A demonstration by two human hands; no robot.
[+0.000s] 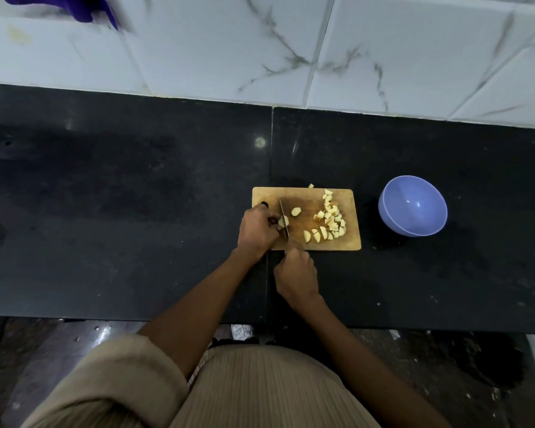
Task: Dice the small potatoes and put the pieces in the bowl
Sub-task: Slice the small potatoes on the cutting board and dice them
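A wooden cutting board [303, 196] lies on the black counter. My left hand [257, 230] holds a small potato piece [283, 222] at the board's left side. My right hand [297, 274] grips the handle of a knife [283, 216], whose blade runs across that piece. Another potato chunk [296, 211] sits just right of the blade. A heap of diced potato pieces [329, 223] covers the board's right part, and one piece [311, 186] lies off the board's far edge. The purple bowl [413, 206] stands to the right with nothing visible inside.
The black stone counter [121, 211] stretches wide to the left and right of the board. A white marble-tiled wall [291, 47] rises behind it. A purple cloth [84, 7] hangs at the top left. A seam [271, 149] runs through the counter above the board.
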